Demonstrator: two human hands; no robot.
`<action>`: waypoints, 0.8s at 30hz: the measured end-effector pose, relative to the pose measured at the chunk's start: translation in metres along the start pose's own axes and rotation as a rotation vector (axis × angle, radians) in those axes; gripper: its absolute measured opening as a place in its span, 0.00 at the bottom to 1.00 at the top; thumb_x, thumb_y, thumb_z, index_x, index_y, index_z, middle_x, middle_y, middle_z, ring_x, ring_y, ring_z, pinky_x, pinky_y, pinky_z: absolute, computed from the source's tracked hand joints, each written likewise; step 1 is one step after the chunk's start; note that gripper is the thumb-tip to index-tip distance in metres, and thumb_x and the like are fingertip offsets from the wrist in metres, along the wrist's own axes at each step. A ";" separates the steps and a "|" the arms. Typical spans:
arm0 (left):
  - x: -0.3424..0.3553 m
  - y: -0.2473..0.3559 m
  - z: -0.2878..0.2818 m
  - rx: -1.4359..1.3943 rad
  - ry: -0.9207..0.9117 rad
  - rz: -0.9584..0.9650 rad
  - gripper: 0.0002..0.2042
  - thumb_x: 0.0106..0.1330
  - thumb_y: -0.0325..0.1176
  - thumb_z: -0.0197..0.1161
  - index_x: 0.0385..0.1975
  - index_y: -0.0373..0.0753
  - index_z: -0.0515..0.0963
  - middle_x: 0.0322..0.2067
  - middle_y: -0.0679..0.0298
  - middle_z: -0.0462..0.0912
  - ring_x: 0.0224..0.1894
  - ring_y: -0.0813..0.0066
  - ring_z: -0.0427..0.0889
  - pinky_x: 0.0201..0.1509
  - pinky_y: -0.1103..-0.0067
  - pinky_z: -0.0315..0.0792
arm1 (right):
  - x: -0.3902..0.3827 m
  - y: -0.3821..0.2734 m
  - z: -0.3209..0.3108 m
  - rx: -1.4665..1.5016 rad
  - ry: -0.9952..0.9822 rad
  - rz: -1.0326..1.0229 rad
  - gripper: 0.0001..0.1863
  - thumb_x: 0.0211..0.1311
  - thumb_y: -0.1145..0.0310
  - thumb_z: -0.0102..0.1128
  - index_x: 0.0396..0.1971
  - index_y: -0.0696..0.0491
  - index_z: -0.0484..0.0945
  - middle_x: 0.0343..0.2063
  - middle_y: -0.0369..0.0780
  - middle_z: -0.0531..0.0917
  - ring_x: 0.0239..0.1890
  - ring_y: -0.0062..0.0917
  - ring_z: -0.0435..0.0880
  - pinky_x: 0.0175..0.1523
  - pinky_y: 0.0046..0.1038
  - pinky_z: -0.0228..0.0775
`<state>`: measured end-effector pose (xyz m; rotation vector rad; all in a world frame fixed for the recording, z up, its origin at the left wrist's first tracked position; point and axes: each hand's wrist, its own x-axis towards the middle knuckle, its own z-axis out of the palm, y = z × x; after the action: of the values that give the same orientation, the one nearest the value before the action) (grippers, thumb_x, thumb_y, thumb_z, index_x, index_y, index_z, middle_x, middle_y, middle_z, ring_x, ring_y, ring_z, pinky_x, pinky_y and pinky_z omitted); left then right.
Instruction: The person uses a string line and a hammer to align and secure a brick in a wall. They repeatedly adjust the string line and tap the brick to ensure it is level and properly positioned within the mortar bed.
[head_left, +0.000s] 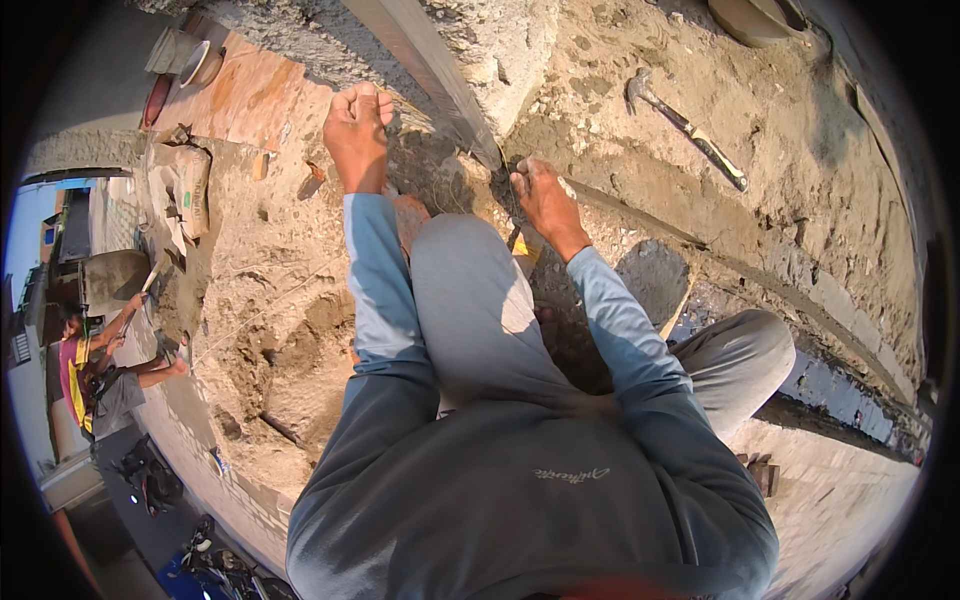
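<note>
My left hand (358,137) is closed in a fist left of a straight upright beam (425,70). A thin yellow string (402,102) runs from its fingers toward the beam. My right hand (548,203) is low by the foot of the beam, its fingers bent together in a pinch; what they hold, if anything, is too small to make out. A bit of yellow line shows at the beam's lower corner, near these fingertips. Right of the hands, a claw hammer (690,130) with a dark and light handle lies on the sandy ground.
A bowl-shaped pan (758,20) sits at the far right. A long ridge (740,265) crosses the ground to my right. Far left are a torn sack (185,190) and a basin (203,65). A co-worker (90,375) grips a shovel (120,275); motorcycles (215,560) stand lower left.
</note>
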<state>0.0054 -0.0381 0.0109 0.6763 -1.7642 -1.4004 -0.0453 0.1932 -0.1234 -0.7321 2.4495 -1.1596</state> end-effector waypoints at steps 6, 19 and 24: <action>0.012 0.011 0.007 0.216 -0.030 0.045 0.10 0.71 0.31 0.59 0.38 0.27 0.77 0.29 0.57 0.84 0.28 0.76 0.82 0.33 0.81 0.78 | 0.034 0.001 0.030 -0.197 0.029 -0.026 0.21 0.70 0.60 0.49 0.58 0.52 0.65 0.59 0.54 0.70 0.51 0.56 0.79 0.57 0.66 0.61; 0.023 -0.008 0.006 0.403 0.056 0.183 0.08 0.65 0.29 0.62 0.28 0.30 0.79 0.21 0.62 0.83 0.23 0.80 0.80 0.28 0.83 0.73 | 0.018 0.005 -0.041 1.017 -0.083 -0.007 0.12 0.67 0.66 0.57 0.44 0.56 0.80 0.29 0.36 0.77 0.29 0.26 0.78 0.44 0.32 0.72; 0.010 -0.013 0.021 0.155 0.031 0.085 0.09 0.70 0.32 0.60 0.34 0.29 0.77 0.25 0.60 0.84 0.25 0.77 0.81 0.29 0.82 0.75 | -0.040 -0.023 -0.123 1.233 -0.161 0.037 0.13 0.69 0.67 0.56 0.44 0.60 0.81 0.17 0.28 0.69 0.20 0.13 0.67 0.33 0.21 0.65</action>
<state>-0.0180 -0.0379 -0.0013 0.6925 -1.8682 -1.1993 -0.0667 0.2797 -0.0271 -0.3327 1.1780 -2.0814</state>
